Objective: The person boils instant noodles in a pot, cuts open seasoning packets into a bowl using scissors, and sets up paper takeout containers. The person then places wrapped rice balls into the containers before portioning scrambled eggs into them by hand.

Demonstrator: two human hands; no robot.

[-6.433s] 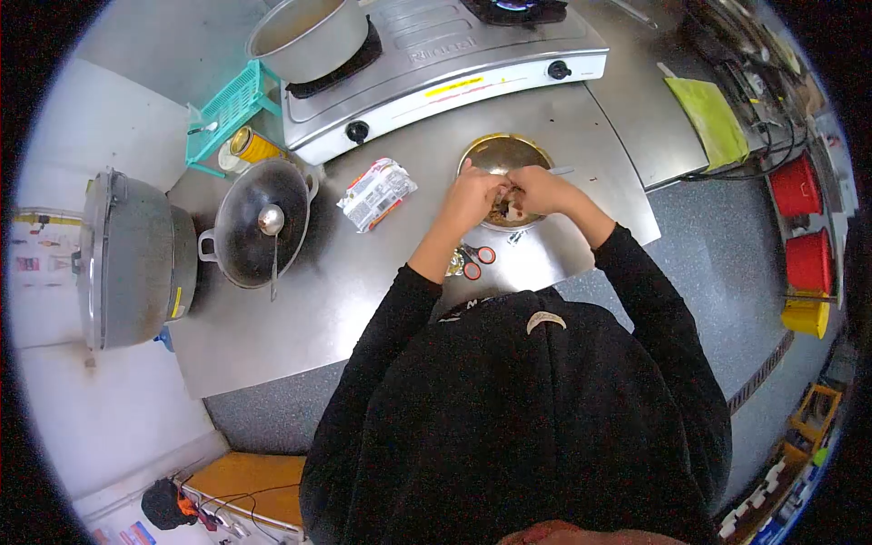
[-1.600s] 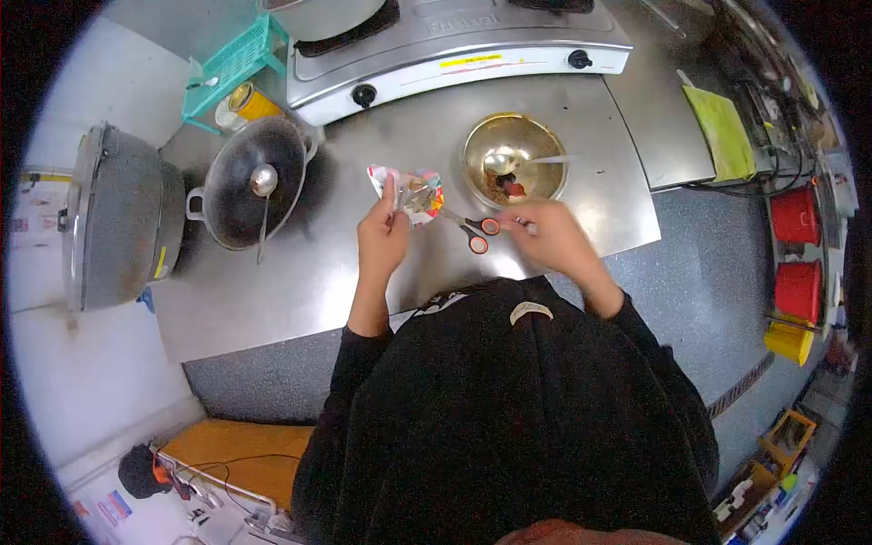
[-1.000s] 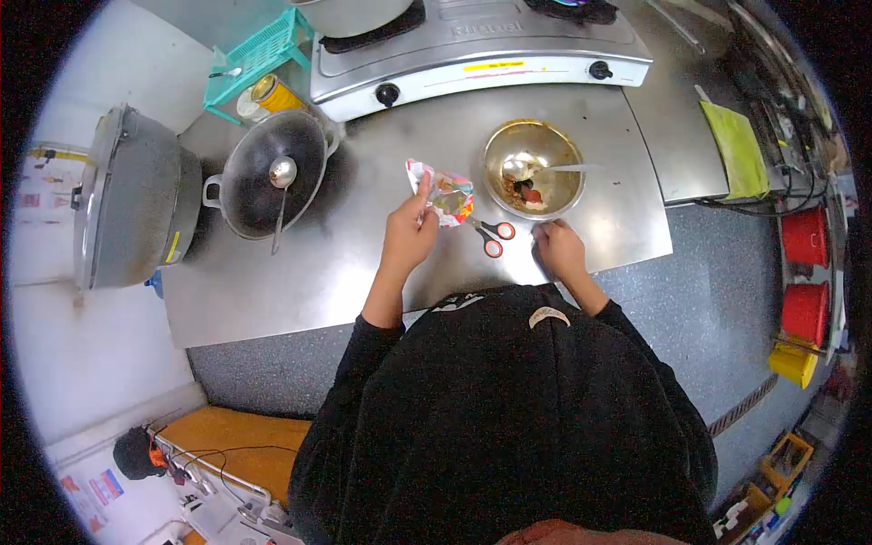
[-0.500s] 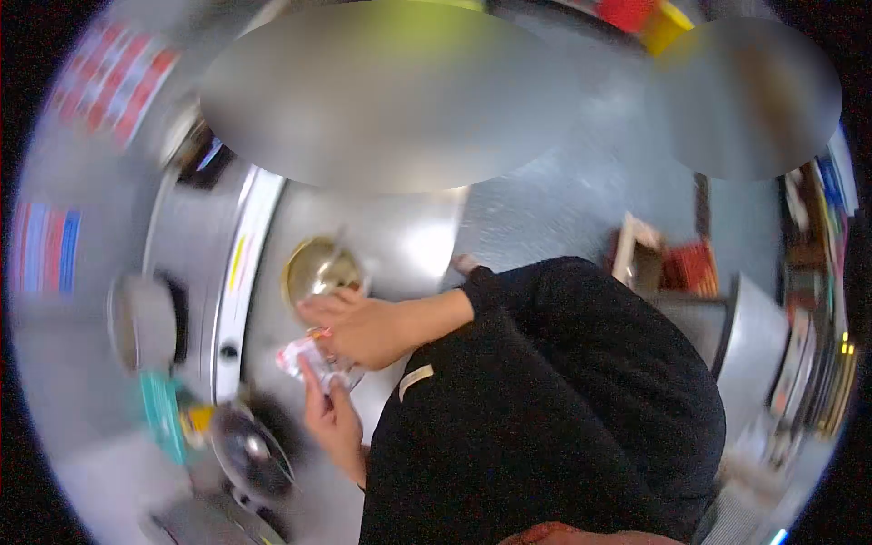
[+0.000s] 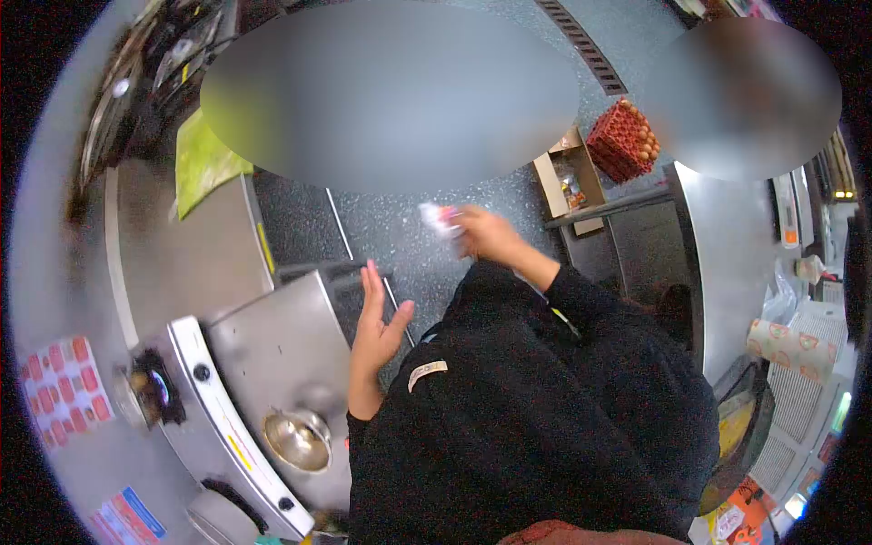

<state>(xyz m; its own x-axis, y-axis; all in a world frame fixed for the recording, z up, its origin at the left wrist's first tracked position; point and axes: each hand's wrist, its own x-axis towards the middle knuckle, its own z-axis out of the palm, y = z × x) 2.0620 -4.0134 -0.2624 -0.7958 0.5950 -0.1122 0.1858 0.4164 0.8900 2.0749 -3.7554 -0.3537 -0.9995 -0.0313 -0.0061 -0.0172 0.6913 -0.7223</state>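
The right hand (image 5: 490,236) grips a packet (image 5: 440,220) (blurred, perhaps emptied) off the table (image 5: 286,322) but not yet set down, at one o'clock from the empty, wide-thumbed left hand (image 5: 374,341), with the bowl (image 5: 295,445) at seven o'clock.

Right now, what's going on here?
A person in black holds a blurred white-and-pink packet in the right hand, seen against the speckled floor. The left hand is open and empty, fingers up. A metal bowl sits unattended on the steel counter, beside the stove.
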